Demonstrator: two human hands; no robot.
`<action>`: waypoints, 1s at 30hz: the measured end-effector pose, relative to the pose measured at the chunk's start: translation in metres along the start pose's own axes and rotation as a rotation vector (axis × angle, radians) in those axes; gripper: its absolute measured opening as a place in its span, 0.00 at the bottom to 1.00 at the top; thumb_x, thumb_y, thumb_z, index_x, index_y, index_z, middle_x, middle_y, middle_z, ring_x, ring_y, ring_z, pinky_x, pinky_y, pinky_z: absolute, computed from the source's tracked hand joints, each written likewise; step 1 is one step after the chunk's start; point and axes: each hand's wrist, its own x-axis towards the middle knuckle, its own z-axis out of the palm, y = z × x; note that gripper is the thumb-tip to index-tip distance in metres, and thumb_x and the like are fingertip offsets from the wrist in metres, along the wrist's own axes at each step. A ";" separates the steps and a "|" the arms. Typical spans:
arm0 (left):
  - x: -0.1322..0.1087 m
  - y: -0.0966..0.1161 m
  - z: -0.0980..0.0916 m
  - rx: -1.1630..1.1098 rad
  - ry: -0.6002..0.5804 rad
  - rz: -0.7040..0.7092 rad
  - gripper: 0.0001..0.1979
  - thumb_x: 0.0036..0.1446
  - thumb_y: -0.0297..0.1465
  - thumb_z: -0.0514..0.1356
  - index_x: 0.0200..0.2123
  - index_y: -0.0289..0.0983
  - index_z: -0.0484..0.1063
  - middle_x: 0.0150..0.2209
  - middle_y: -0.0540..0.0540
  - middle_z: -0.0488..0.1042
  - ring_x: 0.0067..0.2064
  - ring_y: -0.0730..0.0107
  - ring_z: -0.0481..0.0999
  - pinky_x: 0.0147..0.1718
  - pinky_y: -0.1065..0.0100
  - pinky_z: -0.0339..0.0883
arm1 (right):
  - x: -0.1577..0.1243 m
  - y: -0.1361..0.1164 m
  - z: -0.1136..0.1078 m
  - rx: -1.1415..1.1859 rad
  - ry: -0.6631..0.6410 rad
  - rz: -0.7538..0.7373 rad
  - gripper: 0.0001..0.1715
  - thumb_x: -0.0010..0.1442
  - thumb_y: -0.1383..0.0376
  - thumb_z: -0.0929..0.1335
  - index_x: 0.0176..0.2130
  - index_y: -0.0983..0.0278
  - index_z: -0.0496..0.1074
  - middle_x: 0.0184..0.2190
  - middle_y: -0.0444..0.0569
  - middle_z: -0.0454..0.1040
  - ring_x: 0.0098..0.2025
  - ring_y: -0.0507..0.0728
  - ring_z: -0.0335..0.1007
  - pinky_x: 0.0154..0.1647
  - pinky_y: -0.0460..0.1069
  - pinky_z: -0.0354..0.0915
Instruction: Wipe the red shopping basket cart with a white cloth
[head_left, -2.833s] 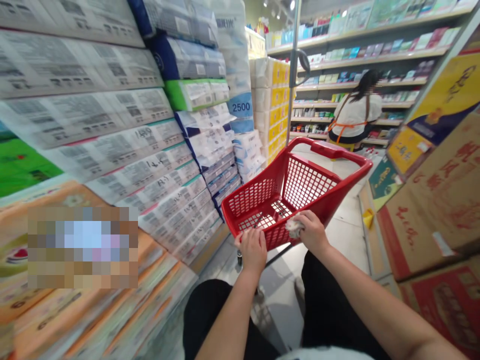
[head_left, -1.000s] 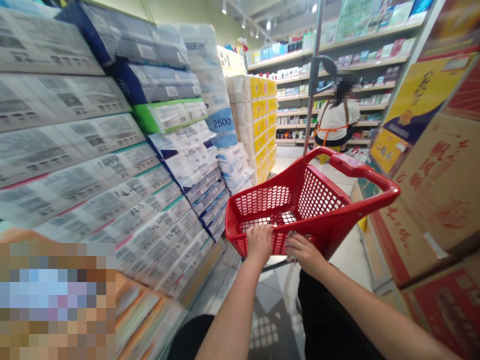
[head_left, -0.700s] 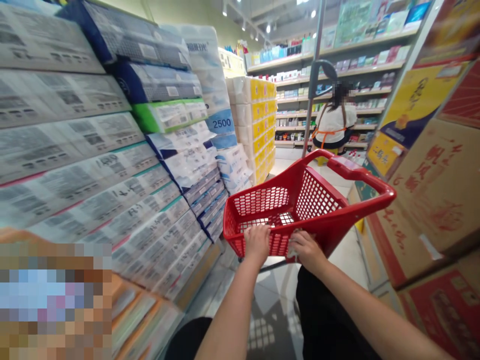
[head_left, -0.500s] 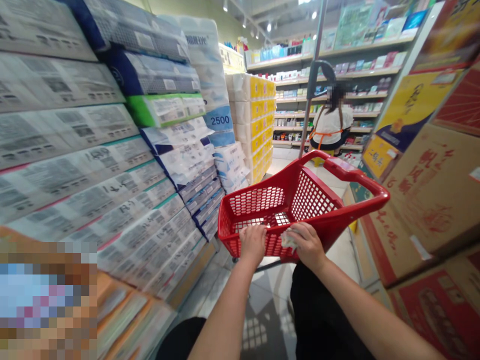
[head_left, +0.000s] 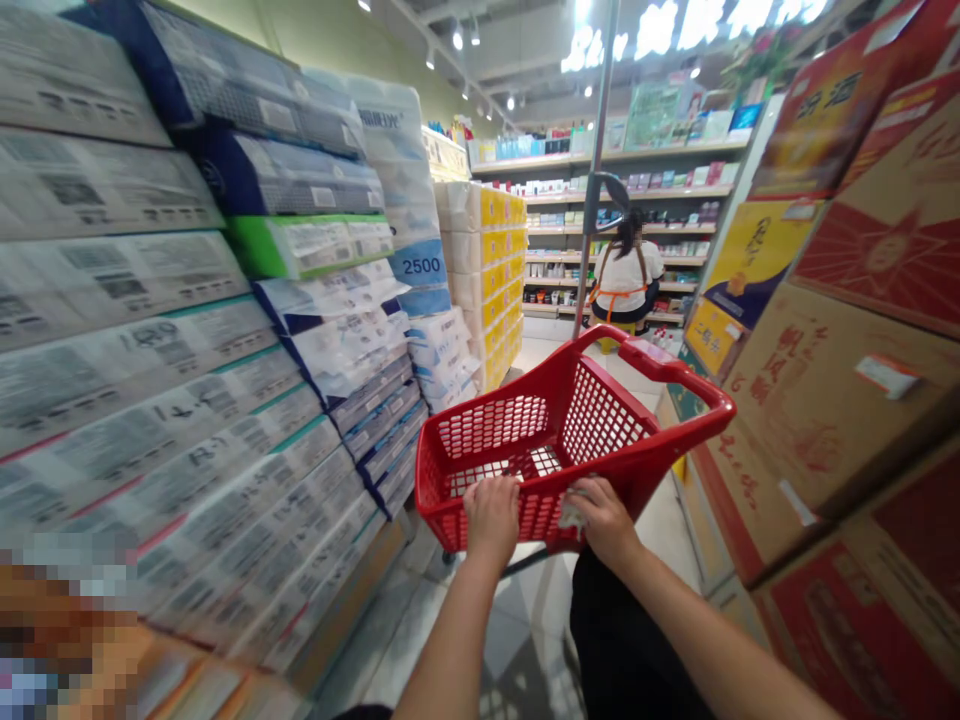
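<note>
A red plastic shopping cart (head_left: pixel 537 420) with lattice sides stands sideways in front of me, its handle towards the right. Over its near rim curl the fingers of my left hand (head_left: pixel 493 515), closed on the edge; the fingertips are hidden inside. Farther right along the same side, my right hand (head_left: pixel 606 515) is closed around a crumpled whitish cloth (head_left: pixel 571 512), perhaps a tissue, which touches the cart's side wall. Part of that cloth is covered by my fingers. A dark pole (head_left: pixel 596 130) rises behind the cart.
Stacked packs of paper goods (head_left: pixel 142 400) wall the left, with yellow-and-white packs (head_left: pixel 484 275) farther on. Cardboard cartons (head_left: pixel 847 390) line the right. Beyond the cart, a person in an apron (head_left: pixel 622 275) sits low before stocked shelves (head_left: pixel 547 220). Tiled floor (head_left: pixel 375 640) lies below.
The view has tilted up and turned slightly right, so the cart and hands appear lower and farther left. Both hands keep their places on the cart's side.
</note>
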 end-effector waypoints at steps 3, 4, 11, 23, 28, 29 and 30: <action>0.000 -0.002 0.000 -0.008 0.001 0.006 0.10 0.63 0.30 0.48 0.40 0.42 0.69 0.38 0.48 0.74 0.43 0.66 0.67 0.49 0.58 0.53 | 0.005 0.001 -0.002 0.019 0.034 0.037 0.23 0.56 0.79 0.60 0.43 0.59 0.74 0.41 0.52 0.71 0.45 0.60 0.65 0.45 0.58 0.70; 0.000 -0.003 0.000 -0.008 -0.003 0.004 0.11 0.63 0.30 0.48 0.41 0.42 0.69 0.39 0.47 0.74 0.44 0.65 0.67 0.49 0.58 0.53 | 0.009 0.001 -0.004 0.019 0.068 0.046 0.24 0.56 0.78 0.60 0.44 0.59 0.74 0.42 0.52 0.70 0.46 0.61 0.65 0.47 0.59 0.69; 0.000 -0.007 0.002 0.006 -0.013 -0.005 0.11 0.64 0.30 0.47 0.41 0.43 0.69 0.40 0.47 0.74 0.44 0.64 0.68 0.49 0.56 0.53 | 0.011 0.003 -0.004 0.017 0.036 0.002 0.21 0.57 0.76 0.62 0.43 0.58 0.74 0.41 0.51 0.71 0.47 0.61 0.64 0.47 0.59 0.70; 0.002 -0.012 0.001 0.029 -0.001 0.009 0.10 0.64 0.30 0.47 0.41 0.42 0.68 0.39 0.48 0.74 0.45 0.64 0.68 0.50 0.57 0.52 | 0.019 0.010 -0.016 0.060 0.038 0.044 0.27 0.53 0.81 0.58 0.44 0.60 0.73 0.42 0.51 0.71 0.49 0.60 0.63 0.51 0.60 0.66; 0.008 -0.015 -0.006 0.053 -0.100 -0.020 0.13 0.65 0.32 0.45 0.43 0.42 0.68 0.42 0.47 0.73 0.47 0.65 0.66 0.52 0.57 0.50 | 0.034 0.018 -0.019 -0.035 0.089 0.041 0.22 0.55 0.79 0.59 0.43 0.64 0.73 0.44 0.53 0.71 0.51 0.61 0.64 0.54 0.60 0.62; 0.010 -0.016 -0.008 0.066 -0.141 -0.023 0.13 0.65 0.33 0.44 0.43 0.42 0.68 0.43 0.47 0.73 0.48 0.65 0.66 0.52 0.58 0.50 | 0.036 0.019 -0.019 -0.066 0.070 0.022 0.22 0.56 0.78 0.59 0.44 0.64 0.73 0.44 0.53 0.72 0.52 0.61 0.63 0.55 0.60 0.61; 0.013 -0.017 -0.011 0.079 -0.179 -0.025 0.13 0.66 0.33 0.44 0.44 0.42 0.67 0.44 0.47 0.72 0.48 0.65 0.66 0.52 0.57 0.50 | 0.038 0.020 -0.018 -0.094 0.039 0.002 0.22 0.56 0.77 0.59 0.45 0.64 0.72 0.46 0.53 0.72 0.53 0.61 0.63 0.55 0.60 0.60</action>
